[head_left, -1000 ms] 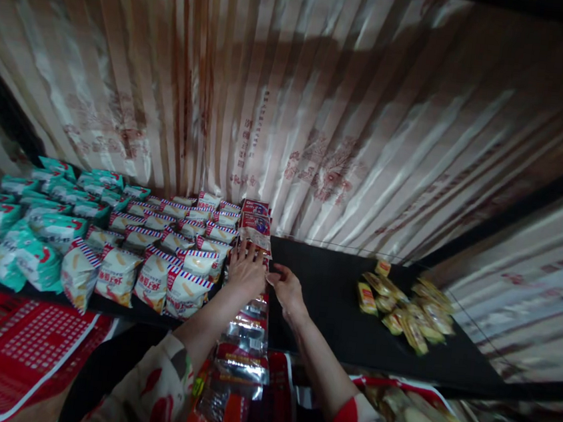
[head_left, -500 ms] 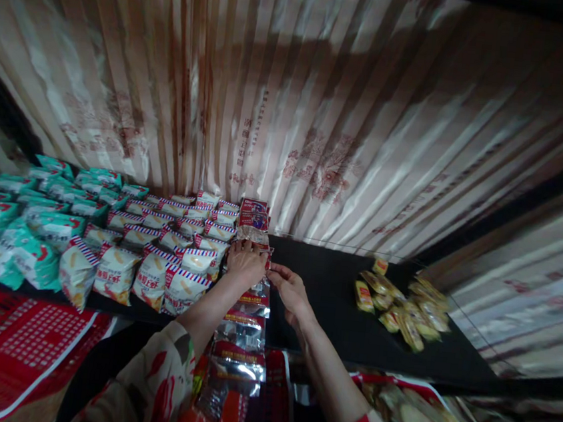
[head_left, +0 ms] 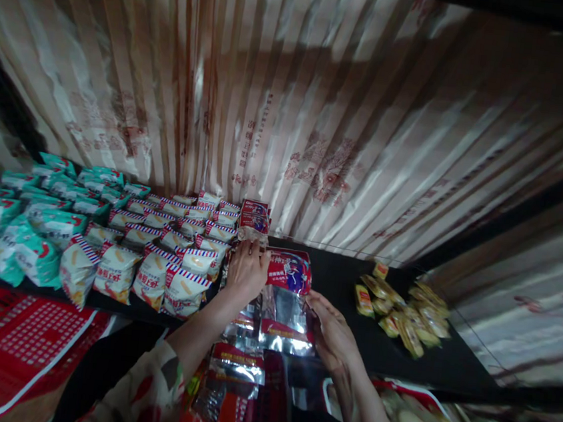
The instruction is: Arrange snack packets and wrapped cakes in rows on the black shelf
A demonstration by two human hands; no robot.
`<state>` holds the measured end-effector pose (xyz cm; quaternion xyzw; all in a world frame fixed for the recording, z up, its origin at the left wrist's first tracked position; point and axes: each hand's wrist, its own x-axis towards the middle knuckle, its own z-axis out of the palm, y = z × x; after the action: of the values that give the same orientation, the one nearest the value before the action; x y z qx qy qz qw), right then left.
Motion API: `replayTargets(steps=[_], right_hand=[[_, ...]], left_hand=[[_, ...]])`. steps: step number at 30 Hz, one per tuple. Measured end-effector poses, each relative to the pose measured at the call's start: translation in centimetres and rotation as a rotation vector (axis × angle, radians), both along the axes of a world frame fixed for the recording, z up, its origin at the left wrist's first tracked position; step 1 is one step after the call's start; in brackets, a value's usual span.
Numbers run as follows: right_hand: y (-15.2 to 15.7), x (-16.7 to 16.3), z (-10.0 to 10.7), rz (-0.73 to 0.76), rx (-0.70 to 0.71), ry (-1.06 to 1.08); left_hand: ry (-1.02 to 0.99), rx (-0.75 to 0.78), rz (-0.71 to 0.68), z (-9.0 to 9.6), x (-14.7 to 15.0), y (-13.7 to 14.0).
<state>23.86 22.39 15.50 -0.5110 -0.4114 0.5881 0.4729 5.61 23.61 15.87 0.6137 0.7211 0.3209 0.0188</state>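
Observation:
My right hand (head_left: 332,329) pinches the right edge of a red and silver snack packet (head_left: 288,299), which is tilted with its printed front towards me. My left hand (head_left: 246,271) lies with fingers stretched over a column of similar red packets (head_left: 255,216), its fingertips touching them. The index finger is close to the held packet's upper left corner; whether it touches is unclear. Part of the column is hidden under this hand. Closer to me, more silver and red packets (head_left: 236,366) overlap in a line.
White striped snack bags (head_left: 185,289) stand in rows left of the column, with teal bags (head_left: 38,249) further left. Small yellow packets (head_left: 408,318) lie on the black shelf (head_left: 345,278) to the right. Red baskets (head_left: 20,345) sit below the front edge; a pleated curtain (head_left: 292,105) hangs behind.
My right hand has moved right and towards me, and a red and silver packet now shows in it, apart from the column. My left hand stays over the column, slightly shifted.

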Motion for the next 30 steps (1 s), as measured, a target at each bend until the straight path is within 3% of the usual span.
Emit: replayTargets(steps=[3, 7, 12, 20, 30], right_hand=[[1.9, -0.6, -0.2, -0.034, -0.020, 0.095], [4.6, -3.7, -0.5, -0.011, -0.076, 0.261], [7.3, -8.0, -1.3, -0.037, -0.105, 0.310], [8.2, -9.5, -3.4, -0.094, 0.047, 0.000], [9.2, -8.8, -5.2, -0.016, 0.182, -0.573]], left_hand=[[-0.037, 0.083, 0.014, -0.2, 0.6, -1.6], [-0.035, 0.174, -0.050, -0.7, 1.2, -3.3], [-0.031, 0.224, -0.095, -2.0, 0.6, -3.3], [-0.065, 0.208, -0.064, -4.4, -0.5, -2.2], [-0.066, 0.105, -0.046, -5.0, -0.5, -1.7]])
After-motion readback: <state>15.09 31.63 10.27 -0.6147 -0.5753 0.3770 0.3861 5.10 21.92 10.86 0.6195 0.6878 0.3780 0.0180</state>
